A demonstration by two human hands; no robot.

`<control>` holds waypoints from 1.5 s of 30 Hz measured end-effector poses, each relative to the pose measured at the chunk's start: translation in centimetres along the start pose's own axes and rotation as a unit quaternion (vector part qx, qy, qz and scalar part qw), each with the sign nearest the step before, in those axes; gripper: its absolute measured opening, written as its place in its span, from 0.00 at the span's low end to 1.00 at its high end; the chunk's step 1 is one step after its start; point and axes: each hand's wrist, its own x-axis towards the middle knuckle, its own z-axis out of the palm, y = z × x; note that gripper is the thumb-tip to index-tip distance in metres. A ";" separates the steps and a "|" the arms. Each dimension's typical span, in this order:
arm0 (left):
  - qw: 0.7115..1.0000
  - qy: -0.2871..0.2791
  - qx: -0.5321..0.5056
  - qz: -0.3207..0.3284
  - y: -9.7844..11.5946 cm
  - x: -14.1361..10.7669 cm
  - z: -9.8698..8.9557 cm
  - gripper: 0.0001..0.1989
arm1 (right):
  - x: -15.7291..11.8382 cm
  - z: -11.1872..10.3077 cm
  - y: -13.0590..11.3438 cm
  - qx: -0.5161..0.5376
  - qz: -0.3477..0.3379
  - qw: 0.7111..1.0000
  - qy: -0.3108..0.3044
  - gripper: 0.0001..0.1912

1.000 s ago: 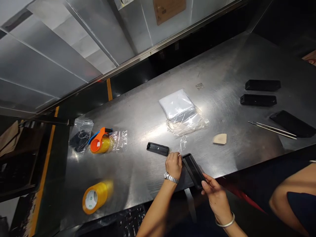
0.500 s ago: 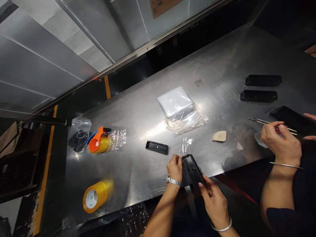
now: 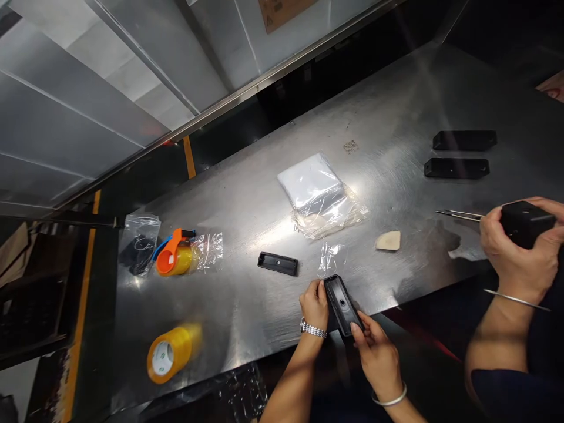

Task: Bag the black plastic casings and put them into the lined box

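My left hand [image 3: 314,305], with a silver wristwatch, pinches the long edge of a black plastic housing [image 3: 341,305]. My right hand [image 3: 376,358], with a bangle at the wrist, holds its lower end. The housing's hollow side faces up, showing a central hole. A similar black housing [image 3: 278,264] lies on the steel table [image 3: 229,305] to the left of my hands. A scrap of clear film [image 3: 328,258] lies just above the held housing, close to my left fingertips.
A co-worker's hands [image 3: 520,247] hold a black block [image 3: 526,223] at the right, by tweezers [image 3: 458,215]. Two black housings [image 3: 464,140] [image 3: 456,168], a white packet [image 3: 315,188], a beige pad [image 3: 389,240], an orange tape dispenser [image 3: 170,261] and a yellow tape roll [image 3: 170,352] lie about.
The co-worker's hands came in from the right and lifted the black piece off the table. My hands turned the held housing slightly, and the view shifted a little.
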 end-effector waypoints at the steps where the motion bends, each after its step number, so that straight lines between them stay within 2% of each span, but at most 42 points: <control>1: 1.000 0.001 -0.023 -0.010 -0.1 -0.1 0.1 0.15 | -0.1 0.0 0.0 0.007 0.003 1.000 -0.001 0.22; 7: 0.981 0.032 -0.171 -0.087 -1.0 -0.1 0.9 0.20 | -0.5 0.3 -0.5 0.026 0.003 1.000 -0.011 0.21; 13: 0.939 0.092 -0.291 -0.161 -1.3 0.6 1.5 0.22 | -0.4 0.8 -1.3 0.021 -0.005 1.000 0.007 0.23; 24: 0.877 0.110 -0.398 -0.247 -0.2 1.1 1.3 0.17 | -0.3 1.0 -1.8 0.032 -0.020 0.999 0.005 0.22; 30: 0.846 0.090 -0.439 -0.289 1.1 0.8 0.7 0.16 | -0.2 1.3 -2.4 0.022 -0.019 1.000 0.007 0.21; 34: 0.832 0.076 -0.451 -0.314 1.8 0.7 0.5 0.15 | -0.1 1.6 -2.9 0.012 -0.071 0.997 0.021 0.18; 38: 0.824 0.060 -0.463 -0.321 2.0 0.7 0.1 0.15 | -0.3 1.7 -3.0 0.000 -0.155 0.987 0.040 0.16; 42: 0.808 0.011 -0.491 -0.324 2.5 0.3 -1.0 0.15 | -0.6 0.4 -3.5 -0.014 -0.240 0.970 0.040 0.17; 45: 0.799 -0.018 -0.505 -0.326 2.9 -0.4 -2.2 0.13 | 0.1 -1.2 -4.8 0.021 -0.245 0.969 0.029 0.14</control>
